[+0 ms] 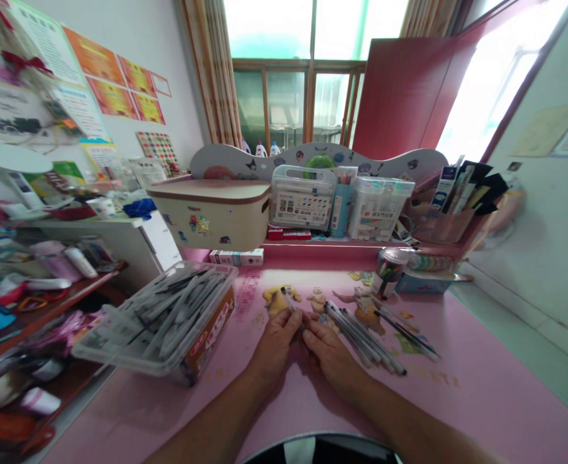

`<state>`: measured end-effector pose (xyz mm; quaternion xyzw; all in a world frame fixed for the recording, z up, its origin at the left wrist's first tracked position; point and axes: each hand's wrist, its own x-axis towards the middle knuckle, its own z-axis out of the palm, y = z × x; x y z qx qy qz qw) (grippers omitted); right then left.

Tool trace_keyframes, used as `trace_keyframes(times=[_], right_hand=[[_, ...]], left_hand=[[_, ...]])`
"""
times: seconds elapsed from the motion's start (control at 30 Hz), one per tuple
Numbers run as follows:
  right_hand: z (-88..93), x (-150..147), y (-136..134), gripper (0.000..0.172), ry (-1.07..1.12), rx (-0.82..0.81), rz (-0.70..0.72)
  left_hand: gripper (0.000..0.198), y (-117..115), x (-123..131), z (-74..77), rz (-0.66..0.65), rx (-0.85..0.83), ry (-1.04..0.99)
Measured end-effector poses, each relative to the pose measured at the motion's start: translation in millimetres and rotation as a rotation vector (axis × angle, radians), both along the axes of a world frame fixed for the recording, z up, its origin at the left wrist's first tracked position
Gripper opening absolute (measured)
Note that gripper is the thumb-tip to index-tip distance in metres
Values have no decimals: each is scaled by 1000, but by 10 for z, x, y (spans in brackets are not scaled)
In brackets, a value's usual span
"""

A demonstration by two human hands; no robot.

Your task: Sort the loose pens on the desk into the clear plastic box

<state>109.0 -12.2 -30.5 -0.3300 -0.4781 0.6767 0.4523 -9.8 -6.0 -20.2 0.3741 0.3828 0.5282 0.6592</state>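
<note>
Both my hands meet over the middle of a pink desk [264,412]. Between the fingers of my left hand [278,338] is a slim pen [286,295], its grey-white end sticking up past the fingertips. My right hand [325,348] closes on the lower part of the same pen, which the fingers mostly hide. Just right of my right hand lies a bundle of grey pens [365,341]. A few thin dark refills or pens [412,335] rest beyond it. To my left, a clear plastic box [216,322] holds many more pens.
A lidded cream storage bin [211,216], marker cases [303,200] and a pen holder [443,222] stand on the raised back shelf. A clear jar [391,267] and a blue box [423,282] sit at the back right. Cluttered shelves [71,290] are on the left.
</note>
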Motion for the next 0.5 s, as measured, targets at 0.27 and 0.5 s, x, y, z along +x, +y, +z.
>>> trace_keyframes(times=[0.27, 0.5], right_hand=[[36, 7, -41, 31, -28, 15, -25], [94, 8, -43, 31, -177, 179, -66]], left_hand=[[39, -30, -9, 22, -1, -2, 16], [35, -42, -14, 34, 35, 22, -1]])
